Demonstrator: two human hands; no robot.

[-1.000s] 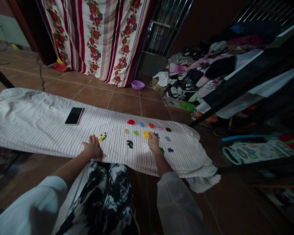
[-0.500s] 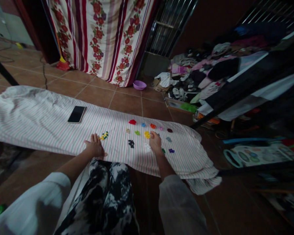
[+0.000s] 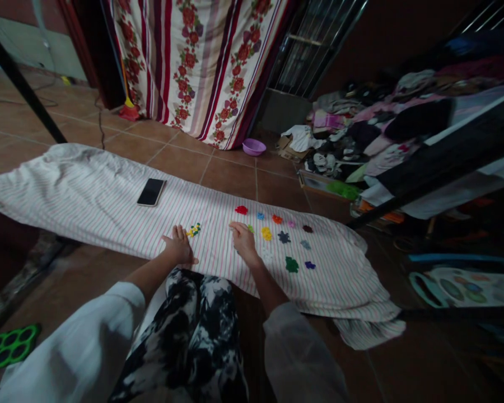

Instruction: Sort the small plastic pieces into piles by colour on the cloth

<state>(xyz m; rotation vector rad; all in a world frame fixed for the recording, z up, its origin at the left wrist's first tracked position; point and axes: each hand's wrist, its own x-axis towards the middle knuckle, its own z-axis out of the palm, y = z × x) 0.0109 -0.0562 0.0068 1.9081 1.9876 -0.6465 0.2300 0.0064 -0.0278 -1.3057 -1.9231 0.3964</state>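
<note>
Small bright beads lie sorted in color piles (image 3: 266,233) beside the right hand (image 3: 243,243), whose fingers' state I cannot tell.

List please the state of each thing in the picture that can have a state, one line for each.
Left hand: flat on the striped cloth, fingers open.
Right hand: resting on the cloth among the small coloured pieces, holding nothing visible.
Striped cloth: spread out on the floor, right end wrinkled.
Phone: lying flat, screen dark.
Purple bowl: upright on the floor.

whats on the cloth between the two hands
In the head view, a small mixed pile of yellow and green pieces lies on the striped cloth, close by the left hand; toward the right hand it is bare.
</note>
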